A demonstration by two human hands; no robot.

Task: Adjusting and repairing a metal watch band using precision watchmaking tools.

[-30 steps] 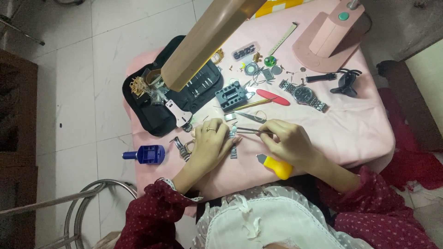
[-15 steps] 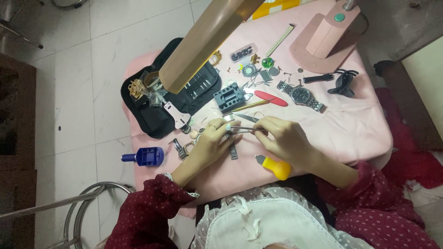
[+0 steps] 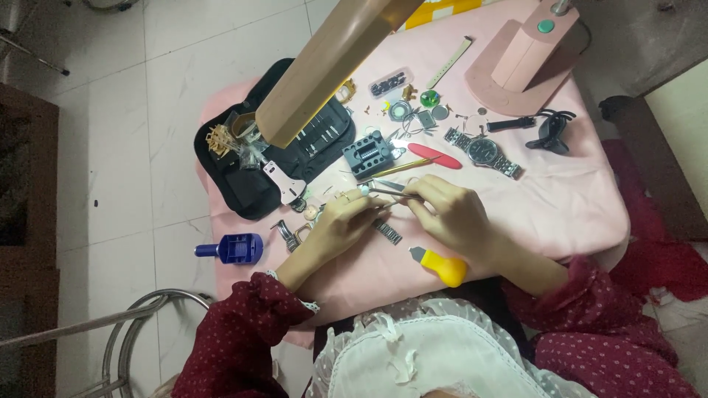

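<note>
Tool case (image 3: 243, 177) lies left of holder block (image 3: 367, 153); wristwatch (image 3: 485, 153) right.

Hands (image 3: 402, 217) on tweezers (image 3: 391, 191)

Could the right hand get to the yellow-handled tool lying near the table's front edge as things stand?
Probably yes. The yellow-handled tool lies in the open on the pink cloth, just below the right hand, with nothing over it. But the fingers already hold tweezers, so they would need freeing first.
</note>
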